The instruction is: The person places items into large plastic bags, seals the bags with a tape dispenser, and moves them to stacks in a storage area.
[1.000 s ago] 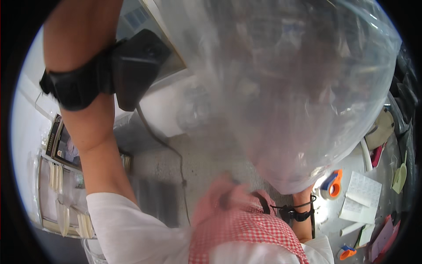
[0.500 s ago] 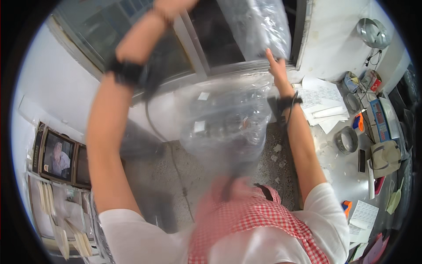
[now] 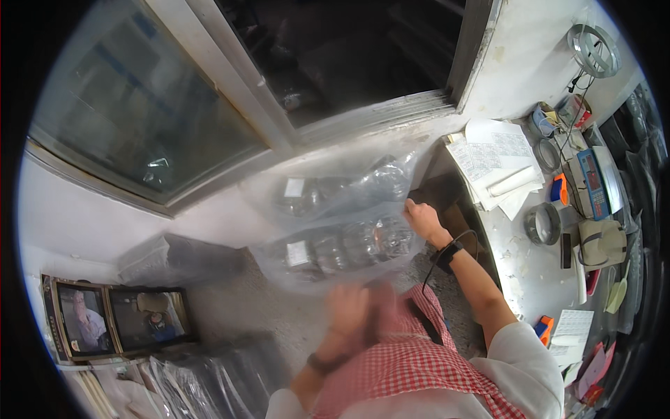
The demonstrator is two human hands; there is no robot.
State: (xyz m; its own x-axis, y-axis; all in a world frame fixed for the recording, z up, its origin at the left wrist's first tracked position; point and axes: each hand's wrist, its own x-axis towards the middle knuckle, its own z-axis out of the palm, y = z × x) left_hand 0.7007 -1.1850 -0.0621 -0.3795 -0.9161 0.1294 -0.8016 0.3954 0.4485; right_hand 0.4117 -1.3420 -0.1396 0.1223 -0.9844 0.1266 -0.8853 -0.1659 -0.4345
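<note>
One large clear bag (image 3: 335, 223) is held up in the middle of the view, below the window (image 3: 279, 84) and in front of the white sill. Inside the bag two rows of clear plastic containers can be made out, one above the other; their exact number cannot be told through the wrinkled film. Two white rectangular labels are seen on them, one at the upper left and one at the lower left of the bag.

The right hand (image 3: 421, 218) is closed on the right edge of the bag, fingers pinched around the film. The left hand (image 3: 347, 305) is blurred just under the bag's near edge; whether it grips the bag cannot be told. One dark band is worn on each wrist.

On the table (image 3: 530, 279) at the right, three tape rolls are counted: one grey roll (image 3: 542, 223) near the middle and two smaller ones farther back. A stack of white papers (image 3: 495, 164) lies at the far end, with one blue-faced scale (image 3: 593, 183) beside it. Two orange-and-blue tools lie on the table, one far and one near.

At the near left, two framed photos (image 3: 115, 322) stand side by side.
</note>
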